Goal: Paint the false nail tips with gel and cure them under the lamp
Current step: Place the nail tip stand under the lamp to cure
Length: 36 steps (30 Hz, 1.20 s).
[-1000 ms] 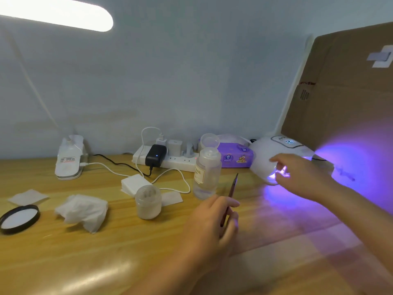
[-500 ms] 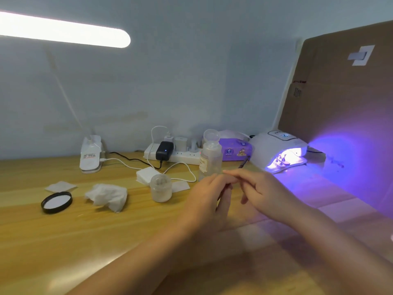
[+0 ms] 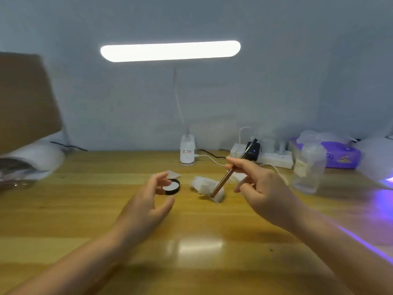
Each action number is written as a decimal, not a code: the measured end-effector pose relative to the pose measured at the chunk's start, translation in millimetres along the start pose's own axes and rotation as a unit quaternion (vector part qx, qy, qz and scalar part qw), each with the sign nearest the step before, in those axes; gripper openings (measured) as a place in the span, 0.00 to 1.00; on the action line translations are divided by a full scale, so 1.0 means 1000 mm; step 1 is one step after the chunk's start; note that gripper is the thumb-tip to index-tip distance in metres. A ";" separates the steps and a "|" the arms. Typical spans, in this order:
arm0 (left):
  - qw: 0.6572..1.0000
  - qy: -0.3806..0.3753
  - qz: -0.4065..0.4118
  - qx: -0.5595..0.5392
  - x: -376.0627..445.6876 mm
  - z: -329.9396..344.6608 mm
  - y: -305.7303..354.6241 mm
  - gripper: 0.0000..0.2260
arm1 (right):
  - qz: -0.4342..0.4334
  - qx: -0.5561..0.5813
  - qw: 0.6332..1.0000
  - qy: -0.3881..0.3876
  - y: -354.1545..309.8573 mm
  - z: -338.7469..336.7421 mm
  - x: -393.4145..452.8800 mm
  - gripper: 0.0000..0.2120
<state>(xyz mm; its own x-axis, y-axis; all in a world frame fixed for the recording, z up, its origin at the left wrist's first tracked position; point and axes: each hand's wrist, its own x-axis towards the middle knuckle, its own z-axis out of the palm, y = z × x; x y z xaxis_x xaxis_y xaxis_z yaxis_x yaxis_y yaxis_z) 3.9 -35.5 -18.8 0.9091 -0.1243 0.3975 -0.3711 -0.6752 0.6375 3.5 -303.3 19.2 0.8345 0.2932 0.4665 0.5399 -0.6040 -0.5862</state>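
My right hand (image 3: 261, 188) pinches a slim brown gel brush (image 3: 223, 182), held slanted above a crumpled white tissue (image 3: 204, 185). My left hand (image 3: 148, 201) hovers with relaxed fingers just in front of a round black lid with a white inside (image 3: 173, 186) and holds nothing. The white curing lamp (image 3: 376, 160) sits at the far right edge, casting violet light on the wooden desk (image 3: 85, 209). No nail tips are visible.
A clear plastic bottle (image 3: 307, 169) stands right of my right hand. Behind are a power strip (image 3: 274, 158) with a black adapter, a purple wipes pack (image 3: 340, 156), and a desk lamp base (image 3: 187, 152). Cardboard (image 3: 25, 96) and a white bag lie at the left.
The view swung left, so the curing lamp slid to the right edge. The brush passed from my left hand to my right, and my left hand moved toward the black lid.
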 end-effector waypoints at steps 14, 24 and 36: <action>0.883 0.197 -0.376 0.201 0.019 -0.170 -0.216 0.23 | -0.010 0.043 0.998 -0.051 -0.072 0.202 0.085 0.25; 0.814 0.067 -0.387 0.429 0.020 -0.190 -0.257 0.21 | -0.053 0.008 0.998 -0.023 -0.070 0.221 0.075 0.25; 0.815 0.036 -0.430 0.386 0.027 -0.192 -0.266 0.28 | -0.054 -0.018 0.998 -0.023 -0.074 0.221 0.075 0.22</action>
<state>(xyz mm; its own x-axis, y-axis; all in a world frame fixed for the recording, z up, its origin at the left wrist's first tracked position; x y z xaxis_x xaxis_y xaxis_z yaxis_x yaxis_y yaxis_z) 90.4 280.0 -51.1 0.7465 0.6608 0.0787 0.6528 -0.7501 0.1061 50.6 -72.9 -48.5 0.7760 0.3921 0.4941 0.6239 -0.5927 -0.5094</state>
